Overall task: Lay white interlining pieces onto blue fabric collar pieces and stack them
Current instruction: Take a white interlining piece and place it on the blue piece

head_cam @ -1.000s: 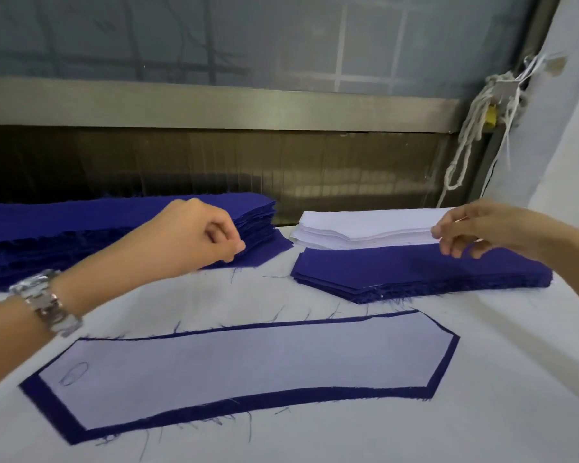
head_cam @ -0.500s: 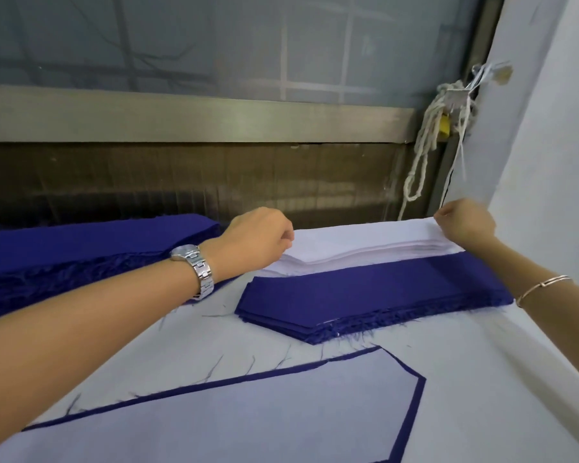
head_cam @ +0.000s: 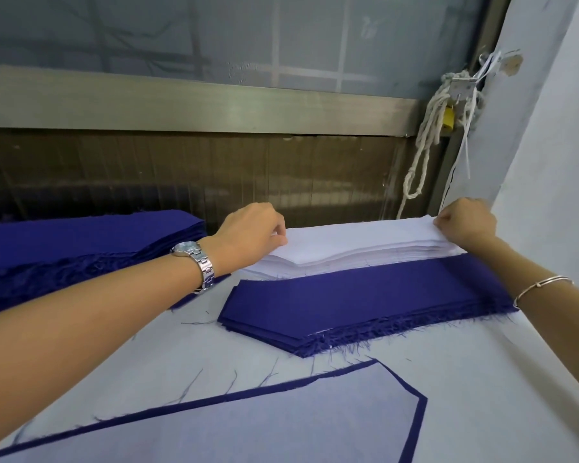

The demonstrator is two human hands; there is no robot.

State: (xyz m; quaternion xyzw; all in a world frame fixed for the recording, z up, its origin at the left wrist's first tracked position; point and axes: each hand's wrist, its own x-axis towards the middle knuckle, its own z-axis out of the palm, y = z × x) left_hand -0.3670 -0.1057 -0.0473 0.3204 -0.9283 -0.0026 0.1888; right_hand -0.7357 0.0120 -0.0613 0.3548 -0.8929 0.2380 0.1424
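Note:
A stack of white interlining pieces (head_cam: 358,247) lies at the back of the table. My left hand (head_cam: 251,233) pinches the top sheet at the stack's left end, and my right hand (head_cam: 465,225) pinches it at the right end. Just in front lies a low stack of blue collar pieces (head_cam: 365,305) with frayed edges. Nearest me, a blue collar piece (head_cam: 415,429) lies flat with a white interlining piece (head_cam: 281,426) laid on it, blue showing round the border.
A taller pile of blue fabric (head_cam: 81,248) sits at the back left. The table (head_cam: 482,379) is covered in white cloth with loose blue threads. A metal window ledge (head_cam: 214,108) and a hanging white rope (head_cam: 428,138) stand behind; a white wall (head_cam: 555,162) rises on the right.
My left hand moved right from the blue pile to the white stack's left end. My right hand moved to the stack's far right corner. The view shifted closer and rightward.

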